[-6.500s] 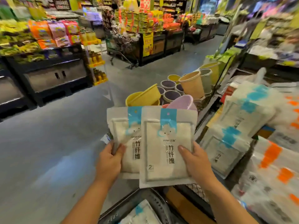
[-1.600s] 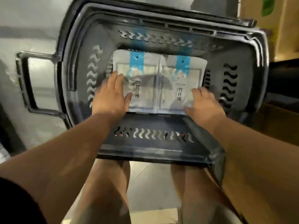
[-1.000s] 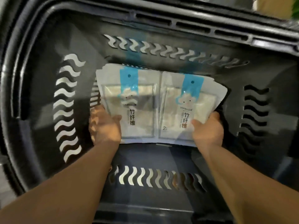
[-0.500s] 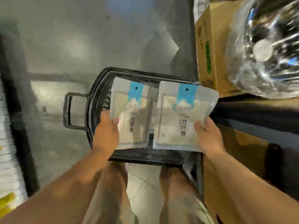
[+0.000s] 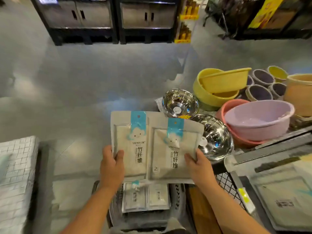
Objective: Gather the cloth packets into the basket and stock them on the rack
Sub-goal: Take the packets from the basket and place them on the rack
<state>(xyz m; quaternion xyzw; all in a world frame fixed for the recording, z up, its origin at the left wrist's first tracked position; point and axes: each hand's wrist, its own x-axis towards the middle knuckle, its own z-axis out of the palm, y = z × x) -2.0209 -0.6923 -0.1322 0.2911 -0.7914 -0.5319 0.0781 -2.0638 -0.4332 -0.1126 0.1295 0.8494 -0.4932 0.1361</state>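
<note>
Head view, left hand (image 5: pixel 111 168) gripping one flat white cloth packet with blue tab (image 5: pixel 129 144), right hand (image 5: pixel 199 166) gripping a second matching packet (image 5: pixel 173 149), both held side by side above dark plastic basket (image 5: pixel 177 196), further packets (image 5: pixel 145 197) lying inside it, steel bowls (image 5: pixel 180 103) just beyond.

I have only one view here — the camera worn on my head, a wide-angle lens tipped forward and down. It sits close over my arms, which enter from the bottom edge, so my left hand (image 5: pixel 112 166) and right hand (image 5: pixel 199 168) land near the centre of the frame. At the bottom centre it looks almost straight down into the basket (image 5: pixel 177 198) at my feet. The middle of the frame takes in grey floor (image 5: pixel 84 81), and the top edge reaches dark cabinets (image 5: pixel 108 14) across the aisle. Straight lines bow toward the edges — the lens distorts there. No second view shares any of this.
</note>
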